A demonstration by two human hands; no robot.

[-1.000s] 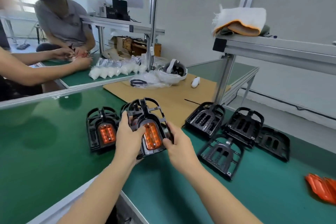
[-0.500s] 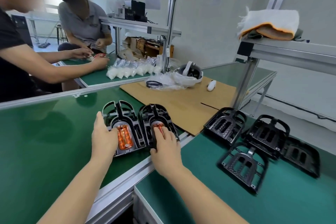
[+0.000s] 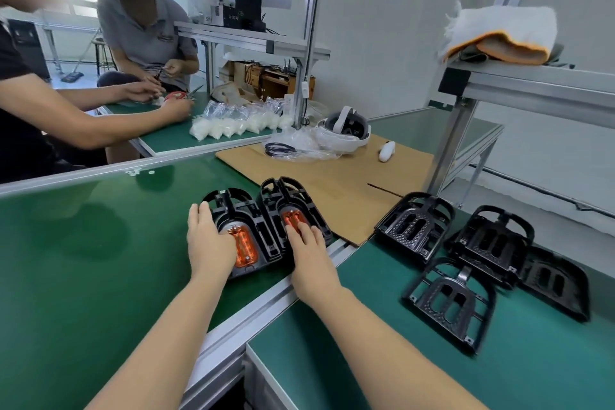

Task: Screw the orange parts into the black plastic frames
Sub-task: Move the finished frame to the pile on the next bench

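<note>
Two black plastic frames lie side by side on the green table, each with an orange part set in it. My left hand [image 3: 208, 241] rests flat on the left frame [image 3: 241, 210], beside its orange part [image 3: 244, 246]. My right hand [image 3: 307, 251] lies with straight fingers on the right frame [image 3: 289, 193], its fingertips covering the near end of that frame's orange part [image 3: 291, 218]. Several black frames [image 3: 414, 221] without orange parts lie to the right on the other green table.
A sheet of cardboard [image 3: 332, 180] behind the frames carries a white headset [image 3: 346, 128], a white controller [image 3: 386, 151] and plastic bags. An aluminium post [image 3: 449, 140] holds a shelf with a folded cloth [image 3: 499, 33]. Two other people work at the far left table.
I have set the frame I was holding down next to the other one, and both hands now lie flat on the two frames. The view shifted left.
</note>
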